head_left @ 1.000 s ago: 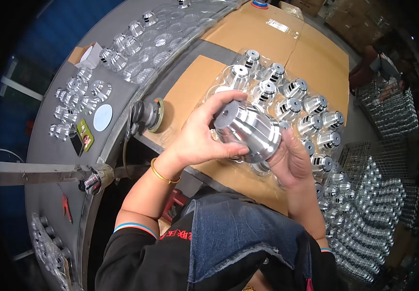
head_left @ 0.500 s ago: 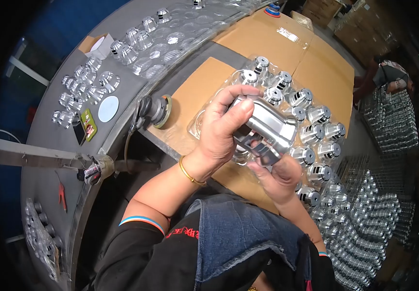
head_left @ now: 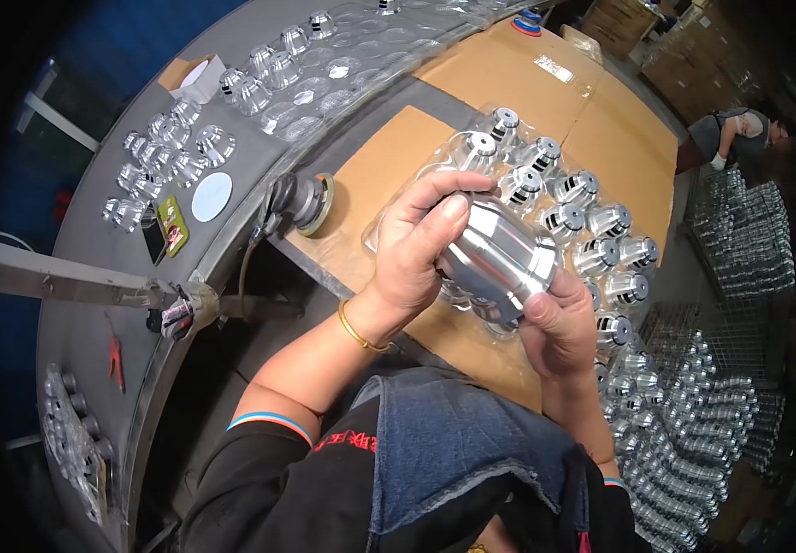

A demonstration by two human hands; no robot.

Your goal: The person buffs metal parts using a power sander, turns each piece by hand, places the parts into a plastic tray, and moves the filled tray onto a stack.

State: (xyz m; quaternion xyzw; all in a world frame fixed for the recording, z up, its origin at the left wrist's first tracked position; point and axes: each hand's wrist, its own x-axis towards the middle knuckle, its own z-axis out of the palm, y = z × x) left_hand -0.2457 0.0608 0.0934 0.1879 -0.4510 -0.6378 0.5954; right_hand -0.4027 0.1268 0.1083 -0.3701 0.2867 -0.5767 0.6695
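A shiny, faceted, cup-shaped metal part (head_left: 506, 253) lies tilted between my two hands, above the cardboard-covered bench. My left hand (head_left: 419, 241) grips its upper left end, thumb on top and fingers curled around the far side. My right hand (head_left: 560, 324) closes on the lower right end, thumb against the rim. Just beyond my hands, several similar metal parts (head_left: 577, 188) stand in a clear plastic tray (head_left: 444, 157) on the cardboard (head_left: 490, 78). The underside of the held part is hidden.
A sander (head_left: 306, 205) with a round pad rests at the bench's left edge. More metal parts (head_left: 172, 131), a pale disc (head_left: 211, 197) and a red-handled tool (head_left: 116, 361) lie on the grey table. Stacked parts (head_left: 683, 461) fill the lower right. Another person (head_left: 739, 138) bends at the far right.
The metal part has been turned in my hands, so its smooth faceted side now faces up. My right hand has shifted up and right, its thumb now on the rim. The other person has moved slightly.
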